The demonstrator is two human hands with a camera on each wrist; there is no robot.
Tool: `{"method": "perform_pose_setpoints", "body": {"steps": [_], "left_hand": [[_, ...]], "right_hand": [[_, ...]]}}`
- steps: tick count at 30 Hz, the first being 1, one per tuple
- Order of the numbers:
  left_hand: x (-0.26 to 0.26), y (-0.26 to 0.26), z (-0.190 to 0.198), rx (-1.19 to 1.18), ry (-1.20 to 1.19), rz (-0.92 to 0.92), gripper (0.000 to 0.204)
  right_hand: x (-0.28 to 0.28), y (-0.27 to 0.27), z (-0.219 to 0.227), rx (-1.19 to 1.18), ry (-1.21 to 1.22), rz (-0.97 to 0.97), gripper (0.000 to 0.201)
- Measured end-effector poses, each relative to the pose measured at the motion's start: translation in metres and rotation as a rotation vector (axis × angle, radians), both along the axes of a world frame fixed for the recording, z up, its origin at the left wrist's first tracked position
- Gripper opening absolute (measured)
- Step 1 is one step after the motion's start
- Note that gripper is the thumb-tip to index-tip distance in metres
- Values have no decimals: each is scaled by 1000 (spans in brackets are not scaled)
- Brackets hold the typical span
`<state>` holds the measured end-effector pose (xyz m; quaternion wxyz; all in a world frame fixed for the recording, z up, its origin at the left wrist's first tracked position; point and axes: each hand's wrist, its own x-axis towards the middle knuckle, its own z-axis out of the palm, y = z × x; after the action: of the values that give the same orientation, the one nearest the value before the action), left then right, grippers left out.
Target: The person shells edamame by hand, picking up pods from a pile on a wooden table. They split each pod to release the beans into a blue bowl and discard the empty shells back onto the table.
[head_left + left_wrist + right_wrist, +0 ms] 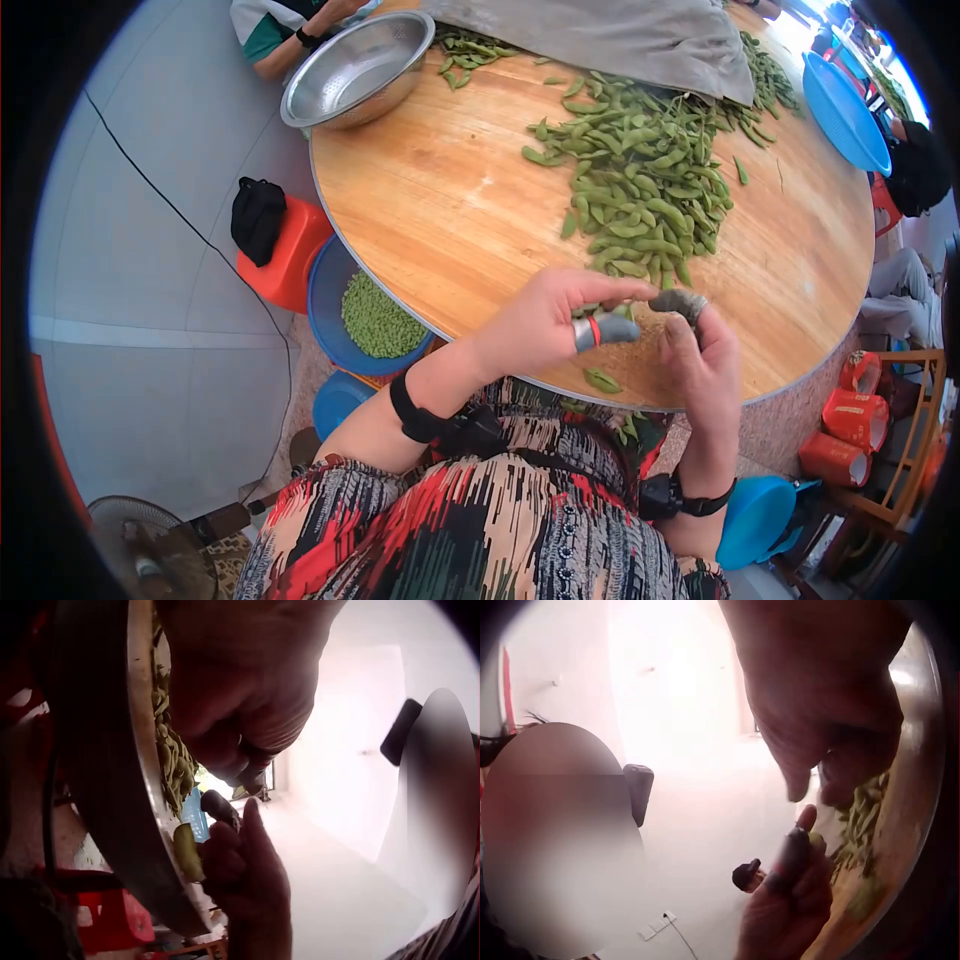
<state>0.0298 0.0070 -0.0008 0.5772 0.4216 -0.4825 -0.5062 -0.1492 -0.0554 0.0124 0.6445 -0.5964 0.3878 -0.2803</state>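
Note:
In the head view, many green pods [650,190] lie heaped on the round wooden table [430,220]. Above its near edge, my left hand [530,325] grips a green pod [626,311] between thumb and curled fingers; a grey cover with a red band wraps the thumb. Close beside it on the right, my right hand [708,365] has curled fingers and a dark cover on one finger. No pod shows in its grasp. A loose pod [602,380] lies below the hands. In the right wrist view, green shows at my left hand [787,900].
A metal colander [360,75] stands at the table's far left edge. Below the left edge, a blue basin [325,300] holds shelled beans [378,318] beside a red stool [290,255]. Grey cloth [610,40] partly covers the pods. A blue tub [845,110] is at the far right.

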Motion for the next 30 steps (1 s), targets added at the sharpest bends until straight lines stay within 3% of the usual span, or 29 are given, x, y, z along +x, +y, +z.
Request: {"method": "perform_pose_setpoints", "body": {"steps": [2,5,7,8,9,10,11,13,15,17,19,20,21,22,23,24,25,26,27,29,30], "left_hand": [[-2,3,21,39,-600,-80,54],[-9,7,25,81,-610,-4,66],[-6,7,17,81,-556,3,59],[-2,5,9,-138,-575,-32,54],[1,4,6,-358,-590,-68,50],[4,5,7,-360,-589,-74,50],[7,7,9,-405,-619,-123,43],[7,7,10,-454,-647,-169,37],[2,8,7,-375,-453,-13,28],[2,12,6,-277,-381,20,24],[6,20,7,-178,-308,48,20],[15,28,8,-172,-460,244,20],[25,37,11,-164,-611,440,20],[41,48,15,-116,-528,594,23],[60,63,19,-85,-349,731,31],[84,73,14,-57,-469,942,31],[108,89,10,-29,-365,1023,31],[132,102,5,-2,-259,1103,31],[154,116,0,-3,-260,1103,31],[185,140,-12,490,-1106,959,30],[184,138,-9,453,-1071,976,30]], "right_hand": [[7,3,3,-8,-21,48,16],[8,6,0,-118,15,97,13],[8,10,-3,-163,-1,75,11],[5,11,-4,-161,-2,73,11],[1,11,-5,239,-181,118,10],[-1,11,-5,638,-361,158,10],[-1,11,-7,637,-362,152,10],[2,9,-13,867,-571,199,11],[7,11,-14,876,-622,168,10],[11,11,-12,885,-672,139,10],[10,6,-5,494,-378,217,12],[8,0,3,495,-376,217,12],[4,-8,15,136,-286,552,13],[3,-14,21,-234,-185,871,15],[8,-14,20,-232,-186,870,15],[13,-11,17,-410,131,539,16],[18,-11,14,-571,441,190,18],[23,-15,8,-702,552,60,16],[26,-16,4,-702,550,60,16],[32,-14,-2,-916,745,80,14],[32,-14,-2,-915,738,82,15]]}}
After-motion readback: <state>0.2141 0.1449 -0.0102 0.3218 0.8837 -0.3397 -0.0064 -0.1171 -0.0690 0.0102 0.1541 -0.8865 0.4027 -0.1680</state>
